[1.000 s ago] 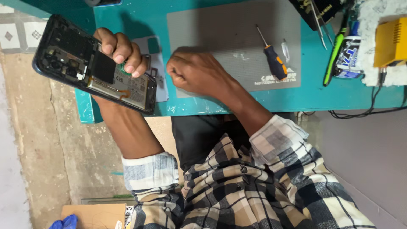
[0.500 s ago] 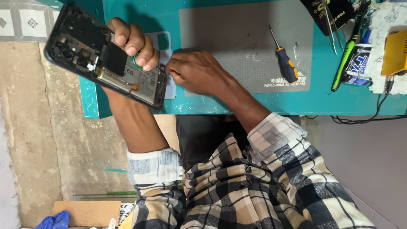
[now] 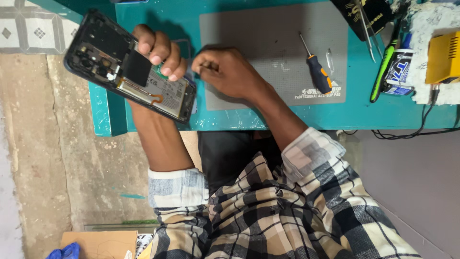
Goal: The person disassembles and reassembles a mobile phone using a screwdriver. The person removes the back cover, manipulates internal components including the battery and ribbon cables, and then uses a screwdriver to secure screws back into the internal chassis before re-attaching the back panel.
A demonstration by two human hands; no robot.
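Observation:
My left hand (image 3: pixel 160 50) holds an opened black smartphone (image 3: pixel 129 72) with its back cover off. The battery and circuit board show, and the phone is tilted over the left corner of the teal table (image 3: pixel 383 112). My thumb and fingers wrap its upper edge. My right hand (image 3: pixel 230 72) is closed in a fist on the grey anti-slip mat (image 3: pixel 268 33), its fingertips close to the phone's lower end. Whether it pinches something small is hidden.
An orange-and-black screwdriver (image 3: pixel 316 69) lies on the mat's right side. Tweezers (image 3: pixel 366 29), a green pen (image 3: pixel 383 67), a yellow box (image 3: pixel 443 57) and cables crowd the table's right end. A cardboard box (image 3: pixel 98 242) sits on the floor at lower left.
The phone has shifted a little to the right, closer to my right hand. My right fist has turned its fingertips toward the phone's lower end.

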